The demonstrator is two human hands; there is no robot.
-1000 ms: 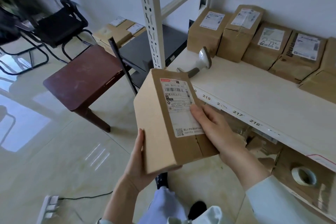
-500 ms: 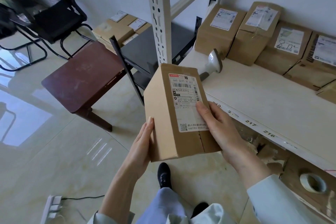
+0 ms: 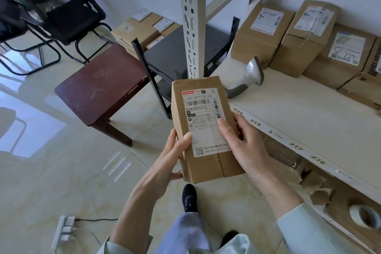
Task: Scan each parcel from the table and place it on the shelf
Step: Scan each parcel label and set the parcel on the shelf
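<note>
- Here, in the head view, a tall cardboard parcel (image 3: 206, 130) is held in the air between the dark wooden table (image 3: 99, 93) and the shelf (image 3: 309, 121), label side up toward the camera
- The left hand (image 3: 167, 163) grasps its lower left edge, thumb on the front face and fingers wrapped behind; the right hand (image 3: 245, 146) clasps the right side, thumb lying across the shipping label (image 3: 206, 121)
- The scanner (image 3: 245, 78) lies on the shelf just beyond the parcel's top, near a row of shelved boxes (image 3: 288, 35); more boxes (image 3: 142, 29) sit on the floor behind the table
- Judging by the easy grasp, the parcel looks light; its walls seem stiff, though creased and taped at the seams
- Best held by the long side faces, keeping the barcode uncovered; squeezing the dented lower corner could buckle it
</note>
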